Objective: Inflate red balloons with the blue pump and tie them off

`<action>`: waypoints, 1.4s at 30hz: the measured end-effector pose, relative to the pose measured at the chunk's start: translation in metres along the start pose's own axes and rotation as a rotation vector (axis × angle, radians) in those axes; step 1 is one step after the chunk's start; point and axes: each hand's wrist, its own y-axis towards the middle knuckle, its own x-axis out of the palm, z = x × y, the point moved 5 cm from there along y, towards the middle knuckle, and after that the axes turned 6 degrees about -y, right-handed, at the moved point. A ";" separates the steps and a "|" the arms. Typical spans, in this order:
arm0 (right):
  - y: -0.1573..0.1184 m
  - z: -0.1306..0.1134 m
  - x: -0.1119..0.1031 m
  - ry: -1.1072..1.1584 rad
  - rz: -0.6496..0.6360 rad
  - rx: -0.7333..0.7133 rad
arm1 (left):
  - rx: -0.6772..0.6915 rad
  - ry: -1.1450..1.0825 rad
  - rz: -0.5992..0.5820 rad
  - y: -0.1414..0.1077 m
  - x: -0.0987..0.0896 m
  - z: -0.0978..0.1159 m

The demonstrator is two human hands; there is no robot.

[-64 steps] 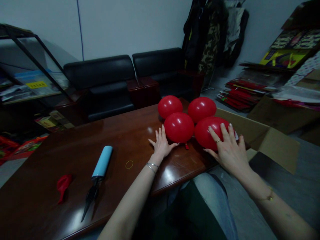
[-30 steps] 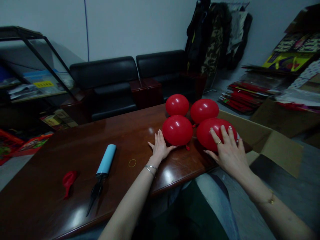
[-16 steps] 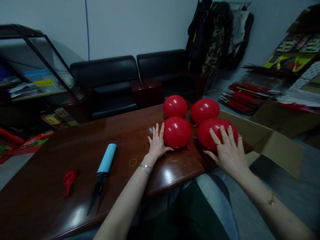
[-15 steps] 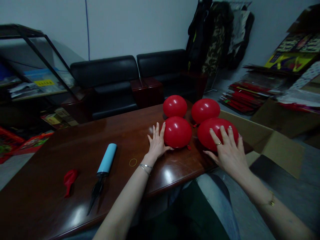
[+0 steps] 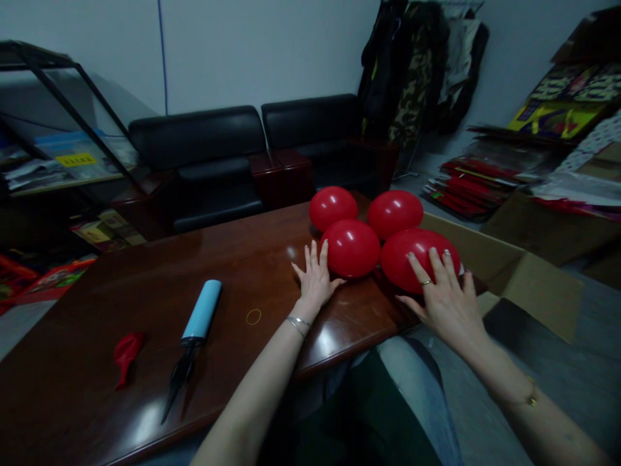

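Note:
Several inflated red balloons are clustered at the right end of the brown table (image 5: 233,259). My left hand (image 5: 315,278), fingers spread, rests at the left side of the near-left balloon (image 5: 352,248). My right hand (image 5: 445,294) lies with spread fingers over the near-right balloon (image 5: 405,259), the largest. Behind these two are a back-left balloon (image 5: 332,208) and a back-right balloon (image 5: 395,213). The two near balloons appear to touch each other. Neither hand grips anything.
On the table's left part lie a deflated red balloon (image 5: 128,355), a light blue hand pump (image 5: 202,312) with a black nozzle and a thin yellow ring (image 5: 253,316). An open cardboard box (image 5: 538,285) stands right of the table. Black sofas (image 5: 204,139) stand behind.
My left hand and the near-left balloon have moved right, closing the gap to the near-right balloon. My right hand stays on its balloon. The view has shifted slightly.

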 end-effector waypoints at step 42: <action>-0.008 -0.019 -0.010 0.040 0.052 -0.039 | 0.006 -0.151 -0.036 -0.031 -0.011 -0.010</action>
